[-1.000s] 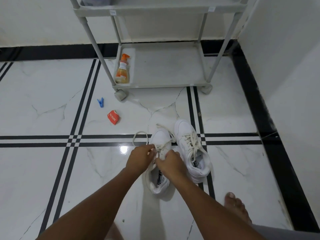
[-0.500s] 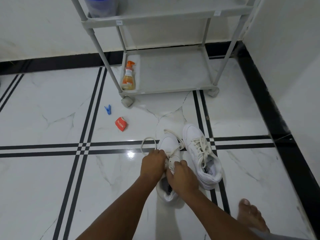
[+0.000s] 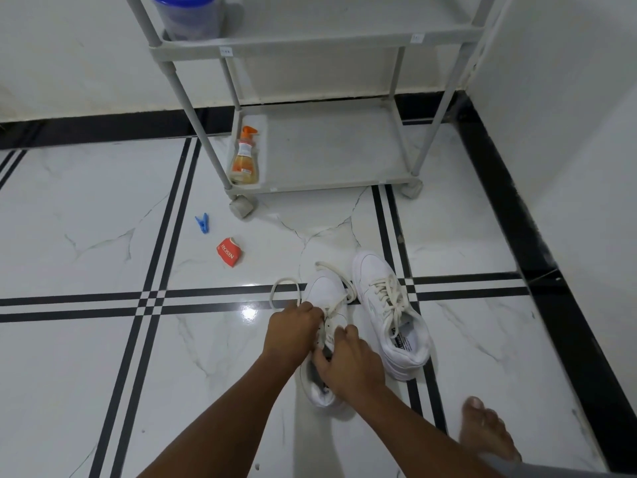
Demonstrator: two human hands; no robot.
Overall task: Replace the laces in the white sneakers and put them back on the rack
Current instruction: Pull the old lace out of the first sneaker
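My left hand (image 3: 293, 334) and right hand (image 3: 348, 365) both pinch the lace (image 3: 332, 312) on the left sneaker (image 3: 325, 291); nearby red packet (image 3: 230, 252) reads roughly "NESCAFE"; rack (image 3: 331, 160) labels unreadable.

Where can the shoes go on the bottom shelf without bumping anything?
The bottom shelf is bare from the orange spray bottle across to the right posts. Only its left corner, where the bottle stands, is crowded.

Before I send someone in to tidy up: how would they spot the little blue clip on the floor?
Find the grey wheeled rack against the wall. On the floor just left of its near-left wheel lies the blue clothes peg, beside a crumpled red packet. It is the only blue thing at floor level.
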